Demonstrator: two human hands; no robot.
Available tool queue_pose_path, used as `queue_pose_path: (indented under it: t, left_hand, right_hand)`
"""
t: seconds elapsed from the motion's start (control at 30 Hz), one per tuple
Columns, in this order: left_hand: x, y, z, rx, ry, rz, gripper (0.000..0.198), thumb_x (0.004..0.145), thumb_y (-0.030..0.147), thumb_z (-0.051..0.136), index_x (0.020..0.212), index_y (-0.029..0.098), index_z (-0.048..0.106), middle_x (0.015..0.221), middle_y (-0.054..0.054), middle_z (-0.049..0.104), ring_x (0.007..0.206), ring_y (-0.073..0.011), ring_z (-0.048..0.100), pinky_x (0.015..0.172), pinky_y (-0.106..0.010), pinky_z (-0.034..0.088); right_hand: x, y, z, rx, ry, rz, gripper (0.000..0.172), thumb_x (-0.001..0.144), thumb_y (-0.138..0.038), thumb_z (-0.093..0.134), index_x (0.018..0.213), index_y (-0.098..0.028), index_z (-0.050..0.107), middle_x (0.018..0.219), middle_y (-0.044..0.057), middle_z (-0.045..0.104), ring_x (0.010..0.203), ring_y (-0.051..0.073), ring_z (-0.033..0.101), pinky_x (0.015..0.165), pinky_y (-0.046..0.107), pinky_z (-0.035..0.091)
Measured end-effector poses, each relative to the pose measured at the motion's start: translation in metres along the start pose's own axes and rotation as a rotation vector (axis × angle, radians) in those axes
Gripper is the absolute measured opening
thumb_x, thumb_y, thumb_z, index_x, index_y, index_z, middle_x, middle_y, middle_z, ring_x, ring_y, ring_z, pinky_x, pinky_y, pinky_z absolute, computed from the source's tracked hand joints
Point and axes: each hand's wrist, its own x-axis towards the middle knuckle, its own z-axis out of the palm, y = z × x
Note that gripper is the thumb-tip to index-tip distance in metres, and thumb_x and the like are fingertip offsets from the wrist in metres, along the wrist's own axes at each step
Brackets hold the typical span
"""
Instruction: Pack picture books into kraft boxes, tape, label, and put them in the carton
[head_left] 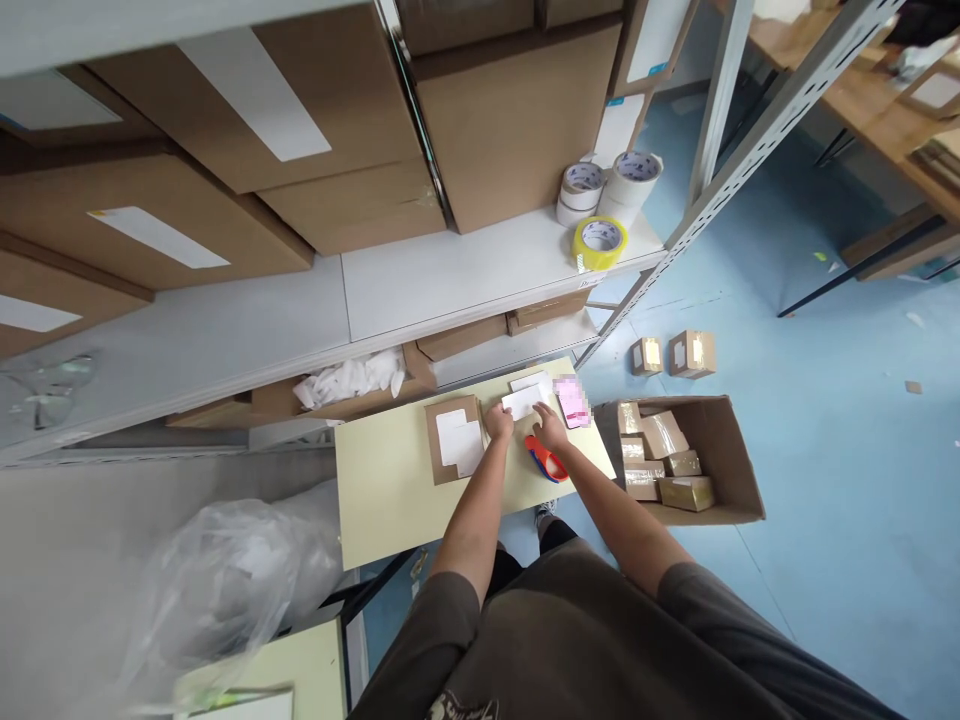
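A white paper slip (520, 402) is between my hands above the pale yellow table (382, 490). My left hand (499, 422) is closed on its left end. At the slip's right end, my right hand (551, 429) has its fingertips closed on the edge. Under it, close to the wrist, lies an orange-red and blue tape dispenser (546, 460). To the left rests a flat brown cardboard box (441, 465) with white labels on top. More white paper (534, 380) lies behind the slip, and a pink, partly blurred item (572, 402) sits on the right.
An open carton (739, 450) with several small taped boxes stands on the floor to the right; two small boxes (691, 354) are behind it. Tape rolls (600, 240) and large cartons (517, 130) fill the shelf (450, 270). Clear plastic wrap (240, 570) bulges at left.
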Motion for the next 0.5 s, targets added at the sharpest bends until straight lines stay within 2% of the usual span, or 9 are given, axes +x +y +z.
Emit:
queue_pose_path:
  t: [0.13,0.27,0.33,0.4,0.5]
  left_hand:
    - [-0.016,0.012,-0.03,0.013,0.036,0.061,0.02,0.091,0.025,0.059,0.076,0.022,0.072,0.082,-0.011,0.077,0.089,-0.0278,0.071,0.083,-0.035,0.052]
    - [-0.033,0.014,-0.074,-0.028,0.039,0.217,0.028,0.092,0.032,0.059,0.067,0.021,0.063,0.068,-0.004,0.066,0.077,-0.0225,0.064,0.077,-0.03,0.047]
    - [-0.038,0.008,-0.102,-0.076,0.017,0.297,0.03,0.089,0.036,0.062,0.063,0.022,0.06,0.063,0.0,0.059,0.074,-0.0201,0.061,0.073,-0.027,0.046]
    - [-0.042,-0.001,-0.132,-0.136,0.005,0.333,0.029,0.086,0.04,0.065,0.064,0.022,0.06,0.063,0.002,0.056,0.073,-0.0189,0.058,0.071,-0.026,0.045]
    - [-0.047,-0.015,-0.174,-0.209,0.007,0.323,0.028,0.082,0.046,0.07,0.069,0.022,0.064,0.064,0.003,0.056,0.074,-0.0187,0.057,0.069,-0.026,0.046]
  right_hand:
    - [-0.01,-0.011,-0.025,0.023,0.104,0.036,0.067,0.086,-0.016,0.058,0.153,-0.019,0.059,0.163,0.014,0.053,0.15,0.032,0.051,0.126,0.049,0.042]
    - [-0.015,-0.033,-0.049,0.085,0.157,-0.014,0.077,0.083,-0.015,0.058,0.159,-0.022,0.052,0.162,0.012,0.054,0.152,0.031,0.048,0.126,0.049,0.041]
    - [-0.012,-0.05,-0.06,0.109,0.105,-0.105,0.081,0.08,-0.014,0.061,0.16,-0.024,0.051,0.166,0.011,0.05,0.155,0.03,0.045,0.126,0.048,0.04]
    - [-0.005,-0.07,-0.069,0.124,-0.004,-0.211,0.078,0.078,-0.014,0.065,0.155,-0.025,0.058,0.168,0.01,0.048,0.153,0.03,0.047,0.124,0.046,0.042]
    - [0.008,-0.102,-0.079,0.156,-0.197,-0.312,0.052,0.079,-0.023,0.074,0.131,-0.025,0.075,0.152,0.01,0.065,0.135,0.03,0.063,0.113,0.044,0.05]
